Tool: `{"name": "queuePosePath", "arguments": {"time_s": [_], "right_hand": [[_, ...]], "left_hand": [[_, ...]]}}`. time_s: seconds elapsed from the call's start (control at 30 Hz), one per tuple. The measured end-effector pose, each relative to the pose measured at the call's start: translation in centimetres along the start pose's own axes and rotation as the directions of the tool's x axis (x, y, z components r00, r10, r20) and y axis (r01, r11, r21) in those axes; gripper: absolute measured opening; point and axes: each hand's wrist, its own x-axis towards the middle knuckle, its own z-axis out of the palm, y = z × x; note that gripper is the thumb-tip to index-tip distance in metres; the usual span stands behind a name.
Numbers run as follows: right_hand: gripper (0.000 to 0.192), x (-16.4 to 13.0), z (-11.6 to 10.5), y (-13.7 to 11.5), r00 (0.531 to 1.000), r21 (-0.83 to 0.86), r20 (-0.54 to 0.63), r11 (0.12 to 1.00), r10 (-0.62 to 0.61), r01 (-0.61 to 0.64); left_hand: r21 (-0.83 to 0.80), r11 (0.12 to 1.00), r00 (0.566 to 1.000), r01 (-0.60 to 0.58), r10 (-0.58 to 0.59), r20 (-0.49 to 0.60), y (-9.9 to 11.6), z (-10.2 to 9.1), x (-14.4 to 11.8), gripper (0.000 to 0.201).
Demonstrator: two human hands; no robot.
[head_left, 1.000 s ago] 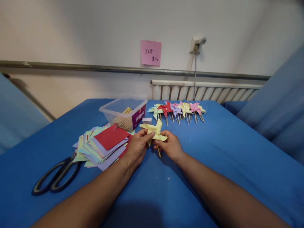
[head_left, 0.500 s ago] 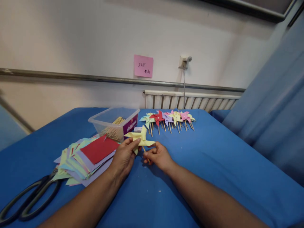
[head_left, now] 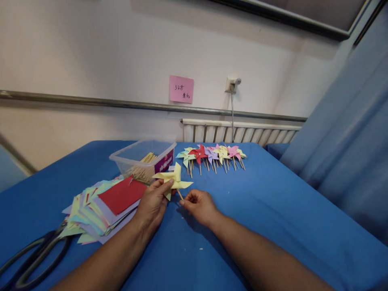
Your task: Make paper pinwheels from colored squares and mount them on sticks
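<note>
My left hand [head_left: 153, 201] is closed on a pale yellow paper pinwheel [head_left: 182, 184], its thumb pressed on the folded centre. A thin wooden stick [head_left: 179, 194] slants down from behind the blades. At the stick's lower end, the thumb and fingers of my right hand [head_left: 200, 205] are closed in a pinch. Part of the pinwheel is hidden behind my left thumb and fingers. Just behind the left hand stands a clear plastic box [head_left: 121, 158] with wooden sticks [head_left: 148, 158] inside. A small pale box [head_left: 171, 168] sits beside it.
Finished pinwheels [head_left: 222, 152] in several colours lie at the table's back. Left of my left hand is a pile of coloured paper [head_left: 87, 210] topped by a red sheet [head_left: 123, 196]. Large scissors [head_left: 38, 254] lie at the front left of the blue-covered table [head_left: 273, 210].
My right hand has slid down the stick to its lower end, its fingers more drawn together. The left hand keeps its hold on the pinwheel. The whole view has shifted slightly.
</note>
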Motion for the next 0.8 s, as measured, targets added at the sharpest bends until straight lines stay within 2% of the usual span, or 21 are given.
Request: {"name": "queuePosePath", "arguments": {"time_s": [0.13, 0.27, 0.4, 0.5, 0.57, 0.63, 0.7, 0.8], "right_hand": [[0.021, -0.3, -0.2, -0.3, 0.998, -0.069, -0.036, 0.997, -0.048, 0.046], [0.020, -0.4, -0.3, -0.4, 0.996, -0.051, -0.045, 0.996, -0.073, 0.071], [0.021, -0.1, -0.6, -0.3, 0.992, -0.034, -0.087, 0.995, -0.097, 0.094], [0.025, 0.5, -1.8, -0.2, 0.979, -0.050, -0.171, 0.993, -0.111, 0.103], [0.028, 0.9, -3.6, 0.2, 0.957, -0.110, -0.267, 0.990, -0.114, 0.087], [0.031, 1.4, -6.6, 0.7, 0.928, -0.260, -0.354, 0.965, -0.116, 0.021], [0.033, 1.8, -10.3, 1.3, 0.878, -0.482, -0.467, 0.862, -0.102, -0.156], [0.031, 2.5, -16.0, 2.2, 0.810, -0.534, -0.581, 0.787, -0.075, -0.310]], "left_hand": [[0.036, 0.999, 0.997, -0.029, 0.026, 0.071, -0.3, -0.2, 0.2, 0.023], [0.067, 0.997, 0.990, -0.035, 0.025, 0.138, -0.4, -0.1, -0.1, 0.023], [0.048, 0.998, 0.986, 0.045, -0.052, 0.156, -0.3, -0.1, -0.5, 0.024], [0.077, 0.989, 0.980, 0.126, -0.136, 0.148, -0.4, -0.2, -0.7, 0.029], [0.135, 0.980, 0.974, 0.148, -0.168, 0.150, -0.8, -0.3, -0.8, 0.032], [0.212, 0.966, 0.969, 0.150, -0.186, 0.163, -1.2, -0.3, -1.0, 0.033], [0.289, 0.946, 0.965, 0.145, -0.200, 0.171, -1.6, -0.2, -1.1, 0.034], [0.365, 0.921, 0.964, 0.134, -0.207, 0.170, -1.8, 0.2, -1.2, 0.034]]}}
